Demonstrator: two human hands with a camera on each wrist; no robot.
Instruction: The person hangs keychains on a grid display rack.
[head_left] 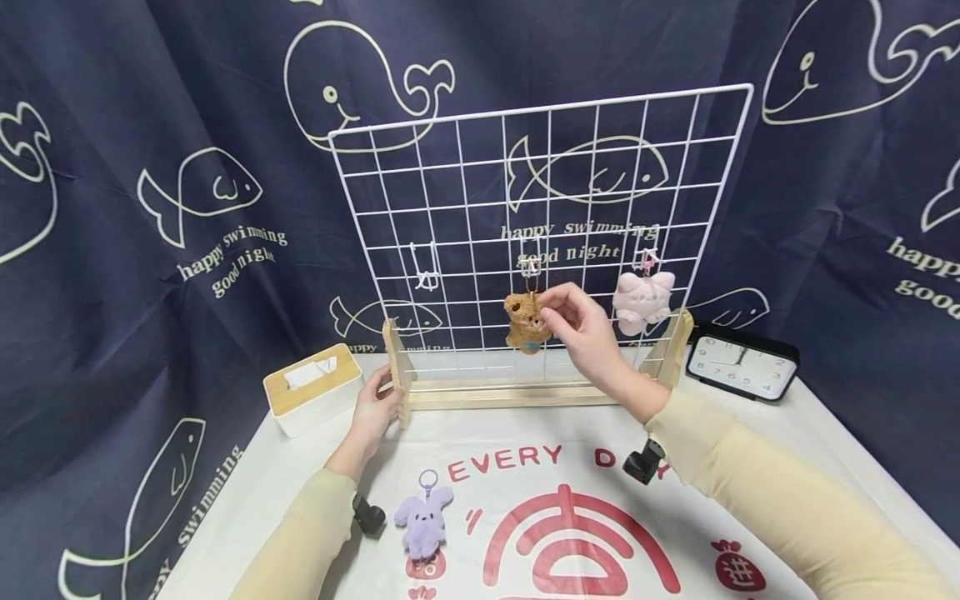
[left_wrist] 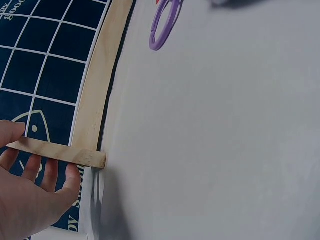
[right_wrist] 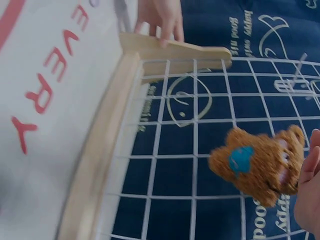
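A brown teddy bear keychain (head_left: 522, 323) with a blue patch hangs by its chain from a middle hook (head_left: 531, 265) on the white wire grid (head_left: 480, 204). At the bear's side, my right hand (head_left: 583, 332) pinches its edge between thumb and fingers; the right wrist view shows the bear's front (right_wrist: 260, 160). My left hand (head_left: 372, 408) grips the wooden side foot (head_left: 400, 375) of the stand. In the left wrist view its thumb is on one side of that foot (left_wrist: 60, 151) and its fingers on the other.
A pink plush keychain (head_left: 643, 300) hangs on the right hook. On the left is a bare hook (head_left: 425, 271). A lilac bunny keychain (head_left: 423, 523) lies on the white tablecloth (head_left: 480, 433). A tissue box (head_left: 315, 392) and a clock (head_left: 742, 363) flank the stand.
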